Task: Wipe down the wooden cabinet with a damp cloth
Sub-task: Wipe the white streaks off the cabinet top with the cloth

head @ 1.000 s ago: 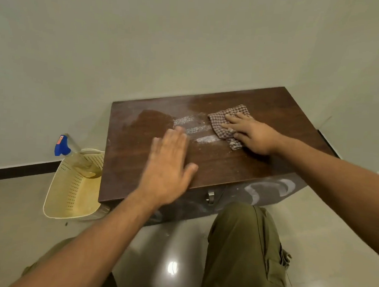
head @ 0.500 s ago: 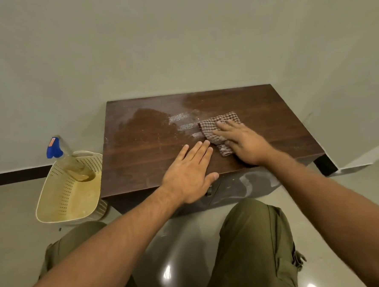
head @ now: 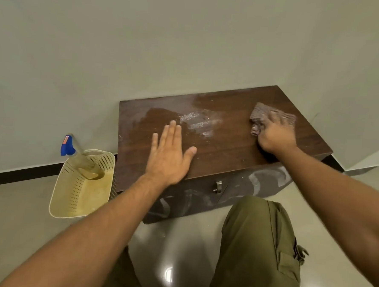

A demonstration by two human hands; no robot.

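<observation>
A low dark wooden cabinet (head: 226, 145) stands against the wall, its top streaked with white dusty patches near the middle and a darker damp area at the left. My right hand (head: 275, 135) presses a checkered brown cloth (head: 261, 116) onto the right part of the top, fingers bunched over it. My left hand (head: 170, 155) lies flat on the top near the front edge, fingers spread, holding nothing. The cabinet's front (head: 203, 199) shows white smears and a small metal handle (head: 218, 186).
A cream perforated plastic basket (head: 79, 187) sits on the floor left of the cabinet, with a spray bottle with a blue trigger head (head: 67, 147) leaning in it. My knees in olive trousers (head: 255, 247) are close to the cabinet's front. Glossy floor tiles surround it.
My right hand has swept the cloth from the middle of the top to the right side. My left hand has shifted slightly left and farther onto the top.
</observation>
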